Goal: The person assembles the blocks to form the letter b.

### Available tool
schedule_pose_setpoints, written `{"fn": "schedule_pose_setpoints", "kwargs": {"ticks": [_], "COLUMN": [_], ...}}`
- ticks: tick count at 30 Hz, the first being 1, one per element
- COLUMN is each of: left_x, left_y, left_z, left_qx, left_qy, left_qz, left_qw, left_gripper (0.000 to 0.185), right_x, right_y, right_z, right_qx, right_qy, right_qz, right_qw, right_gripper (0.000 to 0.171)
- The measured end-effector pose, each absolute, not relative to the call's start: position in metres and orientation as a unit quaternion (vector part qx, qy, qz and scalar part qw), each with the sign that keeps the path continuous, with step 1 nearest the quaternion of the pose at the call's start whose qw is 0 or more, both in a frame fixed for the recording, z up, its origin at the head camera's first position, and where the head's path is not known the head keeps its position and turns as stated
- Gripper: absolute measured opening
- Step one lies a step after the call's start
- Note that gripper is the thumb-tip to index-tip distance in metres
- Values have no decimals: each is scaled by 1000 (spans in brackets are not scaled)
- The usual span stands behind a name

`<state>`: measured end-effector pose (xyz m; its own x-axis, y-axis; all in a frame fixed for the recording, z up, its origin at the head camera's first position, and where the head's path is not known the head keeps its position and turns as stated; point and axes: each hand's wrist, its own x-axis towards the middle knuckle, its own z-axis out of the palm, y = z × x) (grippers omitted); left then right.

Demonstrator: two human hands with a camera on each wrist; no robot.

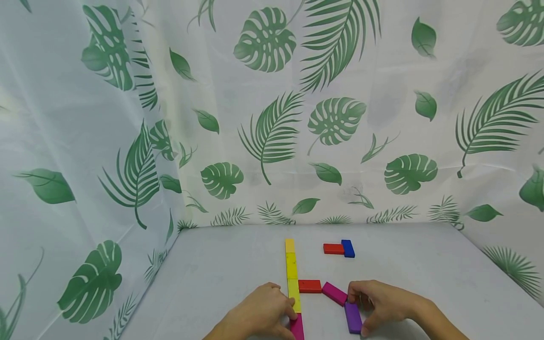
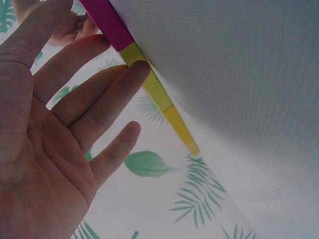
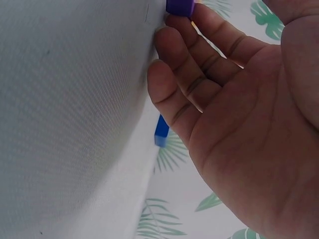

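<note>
A magenta block (image 1: 297, 327) lies at the near end of a straight row of yellow blocks (image 1: 292, 265). My left hand (image 1: 261, 314) is at the row's left side, its fingertips touching where magenta and yellow meet. The left wrist view shows its fingers (image 2: 107, 107) fairly straight along the row. My right hand (image 1: 388, 304) pinches a purple block (image 1: 353, 318), with fingers at the far end and thumb at the near end. Beside that far end lies a slanted second magenta block (image 1: 335, 293). A red block (image 1: 310, 286) runs from the yellow row towards it.
Farther back on the white table (image 1: 238, 259), a second red block (image 1: 333, 249) meets a blue block (image 1: 348, 248). A white curtain (image 1: 365, 198) with green leaf prints rises behind the table and along its sides.
</note>
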<state>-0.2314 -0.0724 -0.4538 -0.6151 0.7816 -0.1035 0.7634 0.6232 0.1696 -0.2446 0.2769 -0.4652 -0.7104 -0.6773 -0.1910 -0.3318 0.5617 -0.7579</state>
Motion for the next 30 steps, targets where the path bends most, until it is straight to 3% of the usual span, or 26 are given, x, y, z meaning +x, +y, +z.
{"fn": "schedule_pose_setpoints", "kwargs": {"ticks": [30], "left_x": [-231], "left_y": [-72], "left_z": [-453], "left_qx": [431], "left_qy": [897], "left_qz": [49], "left_qw": [85], "left_gripper": [38], "right_x": [-244], "right_y": [273], "right_z": [-465], "right_qx": [-286], "right_qy": [859], "right_qz": [-354], "right_qw": [237], "right_gripper": [44]}}
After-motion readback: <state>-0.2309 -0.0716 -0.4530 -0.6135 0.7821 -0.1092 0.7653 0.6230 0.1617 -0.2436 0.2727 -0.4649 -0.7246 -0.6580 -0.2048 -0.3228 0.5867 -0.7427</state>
